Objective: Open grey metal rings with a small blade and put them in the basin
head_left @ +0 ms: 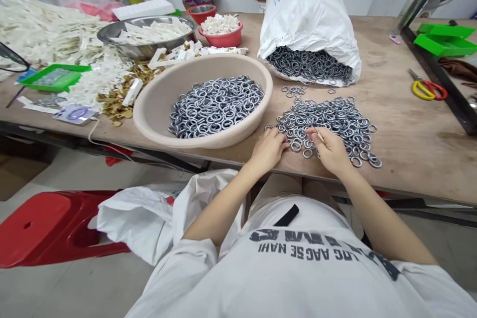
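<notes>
A loose pile of grey metal rings (328,119) lies spread on the table in front of me. At the pile's near left edge is my left hand (269,149), its fingers curled in against the rings; what they hold, if anything, is hidden. My right hand (331,151) is closed over the front of the pile, pinching a thin pale stick (319,135) whose tip points up and away. Left of the pile, close to my left hand, stands a wide beige basin (149,114) with many similar rings inside. Behind the pile, a white woven sack (309,15) lies with its mouth toward me, full of rings.
Red-and-yellow scissors (428,87) lie to the right, near green trays (445,39) and a dark metal frame. On the left are a steel bowl (145,49), a red bowl (223,37), heaped white strips (44,30) and brass-coloured pieces (115,102). A red stool (40,223) stands below.
</notes>
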Action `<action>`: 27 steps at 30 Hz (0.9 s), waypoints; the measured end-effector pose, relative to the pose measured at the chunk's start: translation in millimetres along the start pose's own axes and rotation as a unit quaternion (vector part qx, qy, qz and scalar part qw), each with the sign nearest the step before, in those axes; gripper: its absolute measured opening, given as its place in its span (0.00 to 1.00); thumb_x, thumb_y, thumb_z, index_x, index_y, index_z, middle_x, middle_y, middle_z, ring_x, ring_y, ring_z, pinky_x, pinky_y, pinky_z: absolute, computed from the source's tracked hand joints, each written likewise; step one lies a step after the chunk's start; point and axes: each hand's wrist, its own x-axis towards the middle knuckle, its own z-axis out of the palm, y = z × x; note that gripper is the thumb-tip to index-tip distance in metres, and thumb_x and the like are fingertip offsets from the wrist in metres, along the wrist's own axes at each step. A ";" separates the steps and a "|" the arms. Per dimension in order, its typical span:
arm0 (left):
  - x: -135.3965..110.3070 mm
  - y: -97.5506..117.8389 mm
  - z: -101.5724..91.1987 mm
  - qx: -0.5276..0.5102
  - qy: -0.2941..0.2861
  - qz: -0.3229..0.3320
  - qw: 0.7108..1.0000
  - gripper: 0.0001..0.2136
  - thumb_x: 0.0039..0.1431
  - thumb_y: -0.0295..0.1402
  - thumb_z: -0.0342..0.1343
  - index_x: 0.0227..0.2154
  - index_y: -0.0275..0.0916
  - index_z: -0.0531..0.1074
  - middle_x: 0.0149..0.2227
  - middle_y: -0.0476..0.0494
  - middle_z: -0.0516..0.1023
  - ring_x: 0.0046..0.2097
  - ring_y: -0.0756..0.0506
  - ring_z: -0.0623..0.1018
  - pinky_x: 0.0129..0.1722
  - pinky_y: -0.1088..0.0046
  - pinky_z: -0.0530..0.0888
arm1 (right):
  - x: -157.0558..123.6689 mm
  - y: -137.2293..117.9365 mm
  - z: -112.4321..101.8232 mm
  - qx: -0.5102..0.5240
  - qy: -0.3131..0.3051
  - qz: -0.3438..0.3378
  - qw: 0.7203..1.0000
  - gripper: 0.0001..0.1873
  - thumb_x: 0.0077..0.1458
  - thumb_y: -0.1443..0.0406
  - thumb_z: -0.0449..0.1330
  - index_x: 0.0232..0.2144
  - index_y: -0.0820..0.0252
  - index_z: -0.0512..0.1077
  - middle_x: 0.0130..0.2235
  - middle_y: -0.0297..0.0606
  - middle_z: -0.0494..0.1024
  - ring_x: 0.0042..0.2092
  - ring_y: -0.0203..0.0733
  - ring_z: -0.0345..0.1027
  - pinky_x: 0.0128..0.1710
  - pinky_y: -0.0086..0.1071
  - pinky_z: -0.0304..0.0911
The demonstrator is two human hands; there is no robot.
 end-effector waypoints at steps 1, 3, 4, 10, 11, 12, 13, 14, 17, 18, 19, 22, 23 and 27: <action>-0.7 3.0 -0.4 -0.046 0.004 0.000 0.999 0.07 0.65 0.34 0.52 0.36 0.39 0.73 0.42 0.39 0.74 0.47 0.40 0.72 0.49 0.62 0.69 | -5.3 -0.5 3.0 0.037 -0.005 0.034 0.999 0.19 0.66 0.54 0.52 0.49 0.56 0.75 0.40 0.40 0.79 0.39 0.44 0.72 0.37 0.36 0.66; -3.6 11.5 0.2 -0.152 0.012 -0.006 0.988 0.06 0.66 0.34 0.51 0.36 0.39 0.71 0.40 0.42 0.76 0.45 0.43 0.73 0.47 0.65 0.69 | -12.5 -2.2 9.2 0.120 -0.033 0.086 0.988 0.19 0.63 0.51 0.56 0.47 0.56 0.76 0.34 0.35 0.77 0.30 0.38 0.67 0.28 0.31 0.62; -5.7 16.5 1.6 -0.200 0.013 -0.016 0.980 0.06 0.66 0.35 0.51 0.36 0.40 0.71 0.39 0.43 0.76 0.43 0.44 0.73 0.45 0.66 0.68 | -14.5 -3.2 12.3 0.163 -0.043 0.103 0.980 0.19 0.61 0.51 0.58 0.45 0.57 0.76 0.31 0.33 0.75 0.27 0.36 0.64 0.26 0.30 0.60; -17.3 41.6 17.5 -0.492 -0.005 -0.104 0.864 0.11 0.61 0.41 0.58 0.32 0.38 0.66 0.31 0.50 0.72 0.33 0.50 0.70 0.36 0.74 0.67 | -16.7 -12.8 21.5 0.289 -0.027 0.098 0.952 0.15 0.57 0.53 0.63 0.36 0.59 0.75 0.30 0.32 0.73 0.29 0.34 0.62 0.29 0.29 0.61; -18.8 43.7 18.4 -0.545 -0.010 -0.111 0.831 0.12 0.59 0.41 0.61 0.32 0.38 0.66 0.30 0.51 0.72 0.33 0.51 0.71 0.36 0.75 0.67 | -17.1 -15.1 20.8 0.295 -0.033 0.090 0.951 0.15 0.58 0.53 0.63 0.36 0.58 0.75 0.31 0.33 0.73 0.30 0.34 0.63 0.30 0.29 0.62; -20.2 45.2 18.3 -0.592 -0.016 -0.120 0.797 0.13 0.57 0.41 0.63 0.34 0.39 0.66 0.30 0.51 0.73 0.32 0.52 0.72 0.36 0.76 0.68 | -17.9 -17.5 19.6 0.298 -0.037 0.083 0.950 0.14 0.58 0.53 0.62 0.36 0.58 0.75 0.31 0.33 0.73 0.31 0.35 0.64 0.31 0.30 0.63; -21.5 46.3 17.4 -0.629 -0.023 -0.131 0.766 0.15 0.56 0.41 0.64 0.37 0.39 0.66 0.31 0.51 0.74 0.32 0.52 0.73 0.36 0.76 0.69 | -18.8 -19.9 18.0 0.298 -0.041 0.077 0.951 0.14 0.59 0.53 0.62 0.35 0.57 0.75 0.31 0.33 0.72 0.31 0.35 0.64 0.31 0.30 0.63; -22.6 47.0 15.9 -0.655 -0.033 -0.142 0.741 0.17 0.55 0.42 0.65 0.40 0.39 0.67 0.31 0.50 0.75 0.32 0.52 0.74 0.36 0.76 0.70 | -19.9 -22.1 16.3 0.295 -0.045 0.071 0.952 0.14 0.59 0.52 0.61 0.36 0.57 0.74 0.30 0.32 0.72 0.31 0.36 0.65 0.32 0.30 0.64; -25.1 48.3 11.0 -0.674 -0.061 -0.164 0.718 0.19 0.56 0.45 0.63 0.42 0.37 0.69 0.30 0.46 0.78 0.31 0.51 0.77 0.34 0.76 0.72 | -23.4 -28.2 11.5 0.266 -0.050 0.058 0.961 0.14 0.60 0.52 0.61 0.35 0.56 0.74 0.29 0.32 0.71 0.31 0.36 0.65 0.33 0.31 0.64; -25.6 48.8 9.9 -0.667 -0.065 -0.166 0.723 0.18 0.57 0.47 0.62 0.40 0.37 0.69 0.29 0.46 0.79 0.30 0.51 0.77 0.32 0.76 0.72 | -24.6 -30.0 10.3 0.258 -0.048 0.055 0.963 0.14 0.60 0.52 0.61 0.35 0.56 0.74 0.30 0.32 0.72 0.32 0.37 0.65 0.34 0.32 0.65; -26.0 49.4 9.3 -0.660 -0.066 -0.167 0.730 0.18 0.57 0.47 0.62 0.38 0.37 0.69 0.27 0.46 0.78 0.29 0.51 0.77 0.31 0.77 0.71 | -26.0 -31.7 9.7 0.256 -0.046 0.056 0.964 0.14 0.60 0.52 0.61 0.36 0.56 0.74 0.30 0.33 0.73 0.32 0.37 0.66 0.35 0.32 0.65; -27.9 53.1 9.5 -0.661 -0.059 -0.177 0.727 0.18 0.58 0.49 0.60 0.34 0.38 0.68 0.24 0.48 0.77 0.25 0.52 0.75 0.27 0.78 0.70 | -30.1 -36.0 10.6 0.285 -0.054 0.073 0.954 0.13 0.59 0.52 0.62 0.39 0.54 0.72 0.32 0.32 0.73 0.31 0.37 0.67 0.33 0.32 0.66; -29.0 55.0 9.9 -0.668 -0.056 -0.182 0.719 0.18 0.58 0.50 0.60 0.33 0.38 0.68 0.23 0.49 0.76 0.24 0.52 0.74 0.26 0.78 0.69 | -31.2 -36.9 11.7 0.294 -0.060 0.077 0.951 0.14 0.58 0.52 0.63 0.40 0.53 0.72 0.32 0.32 0.73 0.30 0.37 0.67 0.32 0.33 0.66; -35.2 63.6 11.4 -0.680 -0.074 -0.187 0.705 0.20 0.60 0.53 0.56 0.34 0.39 0.67 0.22 0.49 0.75 0.23 0.51 0.73 0.24 0.77 0.67 | -31.2 -36.1 15.8 0.244 -0.030 0.046 0.968 0.12 0.56 0.54 0.66 0.37 0.54 0.73 0.34 0.34 0.74 0.34 0.39 0.68 0.36 0.35 0.65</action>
